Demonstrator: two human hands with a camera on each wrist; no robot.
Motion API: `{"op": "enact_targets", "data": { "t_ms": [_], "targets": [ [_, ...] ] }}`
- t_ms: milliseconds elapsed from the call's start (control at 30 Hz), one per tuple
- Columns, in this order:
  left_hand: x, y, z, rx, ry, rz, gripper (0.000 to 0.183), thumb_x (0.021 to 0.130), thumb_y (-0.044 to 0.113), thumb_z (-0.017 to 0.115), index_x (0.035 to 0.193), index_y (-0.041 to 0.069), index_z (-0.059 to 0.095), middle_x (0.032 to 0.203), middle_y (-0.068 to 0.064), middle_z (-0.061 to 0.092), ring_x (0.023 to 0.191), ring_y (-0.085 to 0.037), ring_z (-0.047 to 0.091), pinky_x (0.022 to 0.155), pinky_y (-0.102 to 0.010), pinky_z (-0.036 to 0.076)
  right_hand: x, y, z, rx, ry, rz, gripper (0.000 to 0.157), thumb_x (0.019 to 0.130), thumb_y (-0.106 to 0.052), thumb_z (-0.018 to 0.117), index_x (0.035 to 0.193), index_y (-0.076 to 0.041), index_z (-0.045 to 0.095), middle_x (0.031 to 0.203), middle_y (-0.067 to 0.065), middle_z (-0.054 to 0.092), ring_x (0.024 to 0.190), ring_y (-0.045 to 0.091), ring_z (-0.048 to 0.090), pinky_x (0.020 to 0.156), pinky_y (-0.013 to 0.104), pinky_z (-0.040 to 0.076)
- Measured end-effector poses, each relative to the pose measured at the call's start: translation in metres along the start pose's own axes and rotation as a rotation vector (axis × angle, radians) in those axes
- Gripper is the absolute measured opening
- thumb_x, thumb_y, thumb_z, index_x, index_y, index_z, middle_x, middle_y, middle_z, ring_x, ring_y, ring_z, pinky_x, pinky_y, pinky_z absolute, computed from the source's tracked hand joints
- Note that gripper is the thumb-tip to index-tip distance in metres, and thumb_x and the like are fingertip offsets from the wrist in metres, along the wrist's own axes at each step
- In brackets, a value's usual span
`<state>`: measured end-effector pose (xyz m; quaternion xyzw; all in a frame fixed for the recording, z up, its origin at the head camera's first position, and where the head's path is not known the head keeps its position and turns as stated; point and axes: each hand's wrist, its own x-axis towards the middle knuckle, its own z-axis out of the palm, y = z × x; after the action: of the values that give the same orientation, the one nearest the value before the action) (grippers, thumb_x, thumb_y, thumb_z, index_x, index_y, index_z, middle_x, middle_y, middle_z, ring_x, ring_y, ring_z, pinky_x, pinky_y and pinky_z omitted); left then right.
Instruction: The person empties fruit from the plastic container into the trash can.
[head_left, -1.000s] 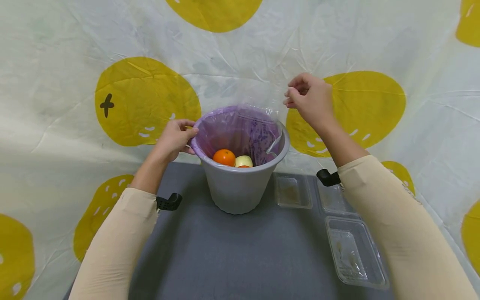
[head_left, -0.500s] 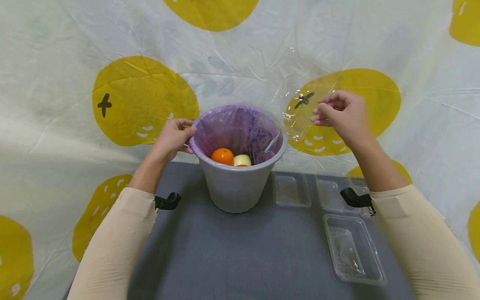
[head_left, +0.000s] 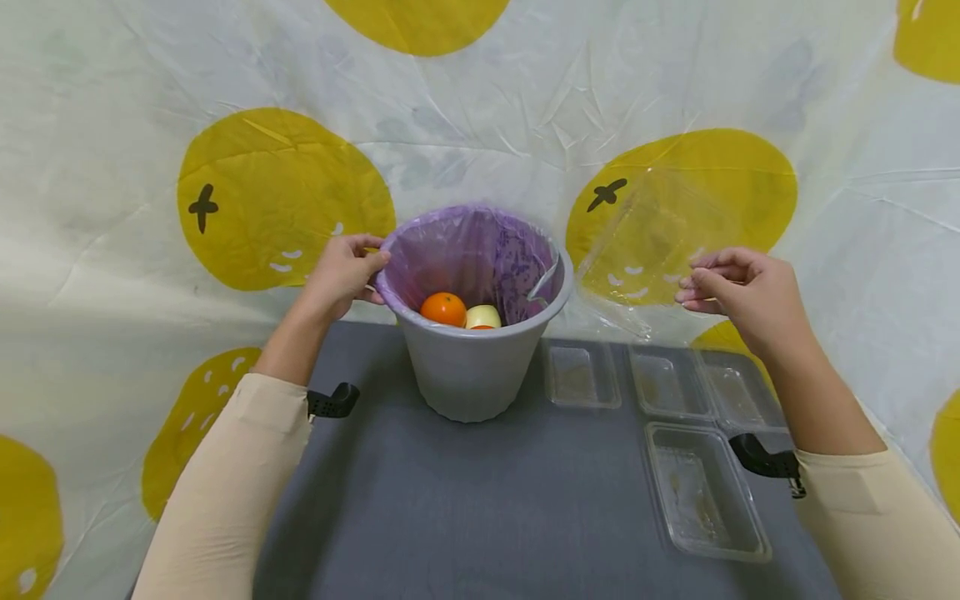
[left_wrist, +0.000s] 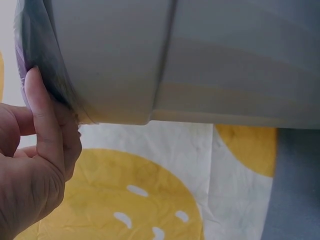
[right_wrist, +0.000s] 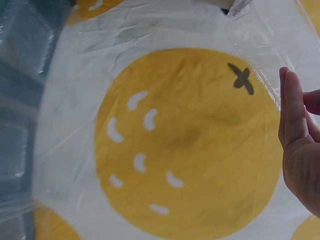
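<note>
A grey bin [head_left: 472, 375] lined with a purple plastic bag [head_left: 450, 258] stands on the table. Inside lie an orange [head_left: 442, 309], a pale round item [head_left: 483, 317] and a sliver of something orange. My left hand [head_left: 341, 275] pinches the bin's left rim and the bag folded over it; in the left wrist view its fingers lie against the bag [left_wrist: 42, 50]. Right of the bin, above the table, my right hand [head_left: 750, 296] pinches a thin clear plastic container [head_left: 637, 250]. Its outline is faint, and the right wrist view shows the container's corner [right_wrist: 265, 40] beyond the fingertips.
Several clear plastic containers [head_left: 705, 492] rest on the right of the grey table [head_left: 465, 508], some along its back edge. A white cloth [head_left: 480, 108] with yellow shapes hangs behind the bin.
My right hand has moved right and down with the clear container, away from above the bin. My left hand stays at the rim.
</note>
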<state>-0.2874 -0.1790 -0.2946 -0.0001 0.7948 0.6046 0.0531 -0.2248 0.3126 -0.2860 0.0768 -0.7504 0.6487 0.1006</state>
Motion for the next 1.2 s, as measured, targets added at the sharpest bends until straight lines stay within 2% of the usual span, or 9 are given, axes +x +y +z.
{"op": "enact_targets", "data": {
  "t_ms": [167, 300, 367, 467, 567, 800, 967, 1200],
  "targets": [
    [0.0, 0.001, 0.002, 0.005, 0.007, 0.0, 0.046, 0.106, 0.018, 0.059, 0.149, 0.002, 0.052, 0.11, -0.014, 0.055, 0.07, -0.015, 0.066, 0.054, -0.025, 0.061, -0.016, 0.019, -0.013, -0.135, -0.039, 0.06, 0.009, 0.097, -0.013, 0.073, 0.102, -0.005, 0.07, 0.084, 0.001, 0.078, 0.07, 0.016, 0.077, 0.063, 0.03, 0.064],
    [0.001, 0.001, 0.002, -0.001, 0.008, -0.001, 0.046, 0.106, 0.018, 0.059, 0.149, 0.002, 0.051, 0.109, -0.013, 0.054, 0.069, -0.014, 0.066, 0.053, -0.025, 0.06, -0.026, 0.04, -0.02, -0.17, -0.128, 0.069, 0.004, 0.099, -0.006, 0.068, 0.103, -0.004, 0.069, 0.084, 0.002, 0.078, 0.071, 0.016, 0.077, 0.064, 0.031, 0.064],
    [0.001, 0.001, 0.002, -0.001, 0.005, -0.002, 0.047, 0.106, 0.018, 0.059, 0.149, 0.002, 0.05, 0.109, -0.013, 0.053, 0.069, -0.014, 0.065, 0.053, -0.025, 0.06, -0.033, 0.051, -0.023, -0.214, -0.176, 0.087, 0.008, 0.101, -0.005, 0.065, 0.106, 0.001, 0.066, 0.085, 0.002, 0.077, 0.073, 0.015, 0.077, 0.065, 0.031, 0.065],
    [0.001, 0.001, 0.003, -0.001, 0.0, -0.004, 0.048, 0.106, 0.018, 0.059, 0.15, 0.002, 0.05, 0.109, -0.013, 0.052, 0.07, -0.013, 0.065, 0.053, -0.025, 0.06, -0.043, 0.067, -0.023, -0.306, -0.249, 0.158, 0.019, 0.104, -0.008, 0.062, 0.112, 0.009, 0.06, 0.087, 0.002, 0.076, 0.076, 0.013, 0.076, 0.068, 0.03, 0.065],
    [0.0, 0.002, 0.003, -0.001, 0.003, -0.003, 0.048, 0.106, 0.018, 0.059, 0.15, 0.001, 0.05, 0.108, -0.012, 0.052, 0.069, -0.013, 0.065, 0.053, -0.025, 0.06, -0.052, 0.083, -0.019, -0.36, -0.334, 0.247, 0.028, 0.106, -0.011, 0.059, 0.118, 0.014, 0.055, 0.091, 0.007, 0.074, 0.08, 0.016, 0.076, 0.071, 0.031, 0.065],
    [-0.001, 0.003, 0.0, 0.003, 0.016, -0.003, 0.047, 0.107, 0.02, 0.058, 0.149, 0.002, 0.05, 0.109, -0.012, 0.051, 0.07, -0.014, 0.064, 0.054, -0.025, 0.06, -0.063, 0.11, -0.008, -0.329, -0.491, 0.387, 0.032, 0.106, -0.01, 0.058, 0.123, 0.016, 0.053, 0.094, 0.02, 0.072, 0.079, 0.022, 0.074, 0.072, 0.034, 0.065],
    [-0.002, 0.003, -0.002, 0.02, 0.018, -0.01, 0.047, 0.107, 0.02, 0.058, 0.15, 0.003, 0.05, 0.11, -0.013, 0.051, 0.071, -0.014, 0.065, 0.055, -0.025, 0.061, -0.07, 0.123, -0.002, -0.295, -0.566, 0.437, 0.037, 0.105, -0.006, 0.057, 0.13, 0.02, 0.048, 0.094, 0.019, 0.072, 0.078, 0.024, 0.074, 0.07, 0.035, 0.065],
    [-0.002, 0.005, 0.001, 0.018, -0.001, -0.016, 0.046, 0.106, 0.019, 0.058, 0.149, 0.003, 0.05, 0.108, -0.013, 0.051, 0.071, -0.014, 0.065, 0.055, -0.025, 0.061, -0.079, 0.139, 0.001, -0.29, -0.654, 0.48, 0.036, 0.103, -0.004, 0.057, 0.128, 0.02, 0.05, 0.094, 0.018, 0.071, 0.078, 0.022, 0.074, 0.07, 0.038, 0.066]
  ]
}}
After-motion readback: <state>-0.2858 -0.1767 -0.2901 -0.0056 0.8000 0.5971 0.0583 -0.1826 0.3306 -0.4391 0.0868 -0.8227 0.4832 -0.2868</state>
